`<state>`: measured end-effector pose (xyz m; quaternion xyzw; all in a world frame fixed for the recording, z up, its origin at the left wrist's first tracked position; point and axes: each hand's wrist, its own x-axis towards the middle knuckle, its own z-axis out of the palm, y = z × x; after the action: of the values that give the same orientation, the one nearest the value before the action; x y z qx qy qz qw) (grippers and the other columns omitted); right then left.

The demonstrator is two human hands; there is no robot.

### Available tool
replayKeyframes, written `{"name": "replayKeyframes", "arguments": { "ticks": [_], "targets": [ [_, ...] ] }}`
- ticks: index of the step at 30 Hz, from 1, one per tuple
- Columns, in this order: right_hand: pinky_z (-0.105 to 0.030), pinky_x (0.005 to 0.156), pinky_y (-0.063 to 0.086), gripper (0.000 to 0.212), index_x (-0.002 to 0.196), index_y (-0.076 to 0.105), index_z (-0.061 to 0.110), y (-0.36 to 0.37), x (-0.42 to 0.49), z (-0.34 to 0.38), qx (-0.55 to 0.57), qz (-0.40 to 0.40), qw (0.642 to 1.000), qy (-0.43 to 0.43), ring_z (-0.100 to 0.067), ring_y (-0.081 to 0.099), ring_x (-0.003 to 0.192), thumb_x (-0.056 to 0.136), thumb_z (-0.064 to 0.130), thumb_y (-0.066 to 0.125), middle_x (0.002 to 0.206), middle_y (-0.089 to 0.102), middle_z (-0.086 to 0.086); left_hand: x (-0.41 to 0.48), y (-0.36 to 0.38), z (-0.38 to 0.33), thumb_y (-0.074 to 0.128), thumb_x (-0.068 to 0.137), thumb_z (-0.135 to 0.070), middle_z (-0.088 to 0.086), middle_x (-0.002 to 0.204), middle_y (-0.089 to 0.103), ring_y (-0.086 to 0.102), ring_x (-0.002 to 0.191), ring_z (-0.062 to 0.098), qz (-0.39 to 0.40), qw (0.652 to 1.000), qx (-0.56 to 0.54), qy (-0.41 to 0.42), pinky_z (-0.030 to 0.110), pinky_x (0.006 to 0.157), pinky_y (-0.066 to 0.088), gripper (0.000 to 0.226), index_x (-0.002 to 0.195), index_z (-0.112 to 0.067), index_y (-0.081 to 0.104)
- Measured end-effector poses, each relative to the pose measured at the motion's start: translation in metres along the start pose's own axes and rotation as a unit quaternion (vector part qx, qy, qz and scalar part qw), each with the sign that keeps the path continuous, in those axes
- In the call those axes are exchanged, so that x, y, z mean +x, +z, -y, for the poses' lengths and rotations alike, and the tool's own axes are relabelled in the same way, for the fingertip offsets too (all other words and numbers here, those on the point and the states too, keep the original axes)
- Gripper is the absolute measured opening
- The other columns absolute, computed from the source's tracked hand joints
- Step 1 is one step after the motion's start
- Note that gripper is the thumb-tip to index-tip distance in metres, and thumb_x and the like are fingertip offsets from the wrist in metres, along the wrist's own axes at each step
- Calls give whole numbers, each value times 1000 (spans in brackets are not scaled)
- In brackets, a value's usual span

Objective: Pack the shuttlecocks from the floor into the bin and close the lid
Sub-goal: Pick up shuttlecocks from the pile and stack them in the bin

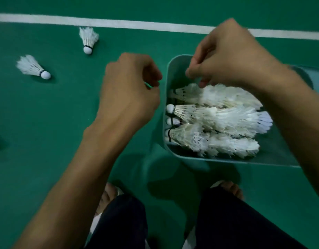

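two shuttlecocks [33,68] lie left of the bin [166,97].

A badminton court: green sports floor [65,114] with a white boundary line [119,23] and scattered shuttlecocks [33,68].

Shuttlecocks [218,119] piled in bin [227,160]; two loose shuttlecocks [32,66] on floor [47,114] left of bin.

Open floor [65,108] rings the nearer shuttlecock [33,67] and farther shuttlecock [88,40]; packed shuttlecocks [218,119] crowd the bin [165,97], leaving its near-right corner free.
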<state>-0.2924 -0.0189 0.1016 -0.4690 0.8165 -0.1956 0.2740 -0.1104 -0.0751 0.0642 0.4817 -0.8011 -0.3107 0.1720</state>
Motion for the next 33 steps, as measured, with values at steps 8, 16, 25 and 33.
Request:
{"name": "replayKeyframes", "arguments": {
  "ticks": [8,16,25,33],
  "targets": [
    [-25,46,50,15,67,71,8,72,99,101,82,56,988,-121,-18,73,53,79,15,75,68,76,-6,7,-34,118,75,82,-20,-14,71,70,60,56,-2,-95,975,-78,-187,18,60,48,3,81,-23,73],
    [-29,69,49,19,104,77,11,186,214,173,-157,197,955,-158,-26,62,76,88,11,68,99,73,-10,6,-38,262,74,82,-25,5,111,72,68,102,27,-122,905,-8,-406,35,92,52,29,109,-16,70],
    [-27,87,47,21,98,76,22,239,286,168,-104,160,975,-114,-25,61,100,81,9,79,115,72,-10,12,-66,317,69,76,-18,20,152,35,25,146,38,-201,826,243,-467,57,118,19,65,136,-14,46],
    [-28,75,49,34,94,79,14,231,272,153,-129,188,966,-124,-19,64,73,69,31,94,91,73,-9,25,-123,365,57,94,-21,23,123,63,59,116,42,-123,823,166,-529,49,103,40,51,142,-13,40]
  ]
}}
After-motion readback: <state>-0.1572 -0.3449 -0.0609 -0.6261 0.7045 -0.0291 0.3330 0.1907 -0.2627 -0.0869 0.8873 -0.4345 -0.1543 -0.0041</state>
